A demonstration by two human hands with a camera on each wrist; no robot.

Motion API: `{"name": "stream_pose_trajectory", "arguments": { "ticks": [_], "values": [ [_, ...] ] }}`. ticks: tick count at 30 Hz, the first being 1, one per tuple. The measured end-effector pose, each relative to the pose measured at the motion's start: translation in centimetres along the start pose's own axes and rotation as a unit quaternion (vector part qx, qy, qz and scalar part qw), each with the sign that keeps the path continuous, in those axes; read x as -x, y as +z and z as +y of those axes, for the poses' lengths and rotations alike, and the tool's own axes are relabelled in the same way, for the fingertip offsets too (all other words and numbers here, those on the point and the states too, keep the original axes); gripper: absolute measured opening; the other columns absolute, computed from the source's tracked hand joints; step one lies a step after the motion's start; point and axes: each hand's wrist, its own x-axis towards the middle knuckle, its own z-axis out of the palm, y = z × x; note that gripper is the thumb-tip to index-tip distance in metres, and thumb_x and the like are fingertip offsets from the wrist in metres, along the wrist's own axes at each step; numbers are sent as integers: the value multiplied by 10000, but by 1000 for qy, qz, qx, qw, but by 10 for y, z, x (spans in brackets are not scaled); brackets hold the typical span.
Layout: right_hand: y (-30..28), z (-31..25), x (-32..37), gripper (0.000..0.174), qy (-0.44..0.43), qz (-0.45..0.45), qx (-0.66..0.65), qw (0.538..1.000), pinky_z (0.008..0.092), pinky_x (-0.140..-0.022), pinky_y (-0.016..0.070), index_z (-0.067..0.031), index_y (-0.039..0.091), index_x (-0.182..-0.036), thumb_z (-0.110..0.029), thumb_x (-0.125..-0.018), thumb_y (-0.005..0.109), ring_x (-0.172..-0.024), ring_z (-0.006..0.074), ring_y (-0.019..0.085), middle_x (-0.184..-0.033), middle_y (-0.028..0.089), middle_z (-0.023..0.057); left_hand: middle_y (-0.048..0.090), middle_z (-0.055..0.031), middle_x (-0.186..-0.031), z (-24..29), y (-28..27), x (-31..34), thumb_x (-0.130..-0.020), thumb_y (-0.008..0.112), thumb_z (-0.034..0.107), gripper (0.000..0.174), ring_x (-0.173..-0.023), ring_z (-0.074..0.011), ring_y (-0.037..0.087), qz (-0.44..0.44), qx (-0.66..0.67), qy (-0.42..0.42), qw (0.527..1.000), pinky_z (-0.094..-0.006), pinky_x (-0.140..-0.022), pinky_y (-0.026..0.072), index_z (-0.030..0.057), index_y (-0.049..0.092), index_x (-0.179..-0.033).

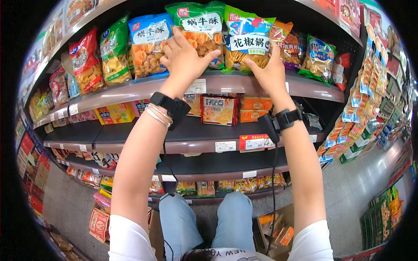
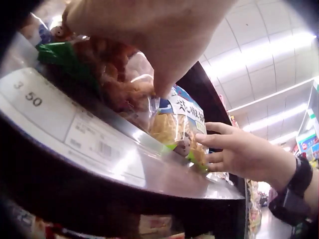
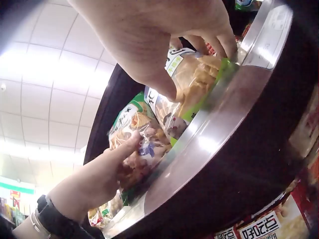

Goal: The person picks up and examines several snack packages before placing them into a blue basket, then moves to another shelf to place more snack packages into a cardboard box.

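Note:
On the upper shelf, my left hand spreads over a green-topped bag of snail-shaped crisps and the edge of a blue bag. Its thumb lies across the green-topped bag's front; the other fingers point up, fairly straight. To the right, my right hand holds the right side of a green-and-blue bag of rice crackers. The right wrist view has its thumb pressing the clear front of the cracker bag while the fingers bend at the far edge. Both bags stand upright, side by side.
More snack bags, including a red bag and a striped-label bag, line the same shelf. Its raised front lip carries price tags. Biscuit packs sit one level below. Hanging packets flank the right side.

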Motion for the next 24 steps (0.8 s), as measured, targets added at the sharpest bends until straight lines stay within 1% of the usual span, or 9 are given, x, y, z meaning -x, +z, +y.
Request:
{"name": "stream_pose_trajectory", "arguments": {
  "ticks": [3,5,6,7,10,15,19,22,24],
  "values": [
    [-3,1,0,791,13,-10,16,1000,432,-863,447,-40,322,-1323,-260,-697,752,-1014,394,554,-1097,573,246,372,-286,-1288,-1,6,-3,-616,705,647,1183,-1210,-434,348,4,23,16,1000,-565,-947,310,-57,147,-1386],
    [0,13,1,804,-19,11,30,999,422,-868,447,-21,329,-1338,-275,-700,747,-1022,393,557,-1104,573,260,388,-280,-1281,3,7,-3,-622,708,635,1149,-1194,-425,375,-6,26,-8,1000,-547,-952,321,-54,179,-1375],
    [-3,13,1,804,-7,6,25,1000,423,-870,447,-18,331,-1338,-275,-701,747,-1021,395,558,-1101,575,261,396,-277,-1277,5,8,-4,-626,709,629,1132,-1186,-421,388,-9,29,-19,999,-538,-955,327,-53,195,-1369],
    [-4,11,2,803,4,1,20,1000,423,-872,446,-15,333,-1339,-276,-701,746,-1019,397,559,-1099,577,261,400,-272,-1275,0,18,-6,-625,729,597,1101,-1182,-410,397,21,54,-6,998,-515,-965,329,-51,218,-1355],
    [-8,8,2,804,20,-1,12,1000,422,-880,445,-12,334,-1347,-275,-707,742,-1017,401,564,-1092,582,264,363,-269,-1282,2,24,-8,-621,765,519,1086,-1150,-429,379,24,108,-11,994,-521,-934,331,-33,204,-1370],
    [-16,15,3,802,26,-13,-8,1000,404,-902,440,-4,332,-1346,-262,-708,744,-1058,386,554,-1147,558,269,407,-318,-1210,3,25,-6,-690,732,475,1037,-1133,-406,420,16,131,41,990,-484,-955,336,-116,177,-1337],
    [-16,19,4,795,17,-11,-21,1000,402,-911,434,6,337,-1338,-250,-706,745,-1073,386,546,-1163,547,271,394,-325,-1221,-3,28,-8,-705,725,479,1045,-1137,-416,421,4,130,78,988,-471,-953,353,-111,150,-1348],
    [-17,12,6,785,25,-14,-17,999,403,-907,436,6,333,-1336,-232,-708,739,-1072,389,546,-1158,549,272,383,-340,-1225,-8,28,-8,-716,722,464,1032,-1143,-427,423,7,181,94,979,-460,-951,372,-102,141,-1354],
    [-13,14,8,778,18,-1,-6,1000,404,-900,439,2,333,-1335,-224,-708,735,-1062,390,551,-1146,555,271,383,-336,-1233,-10,24,-5,-747,715,401,969,-1132,-449,428,14,163,85,983,-455,-945,387,-90,149,-1361]
  ]
}}
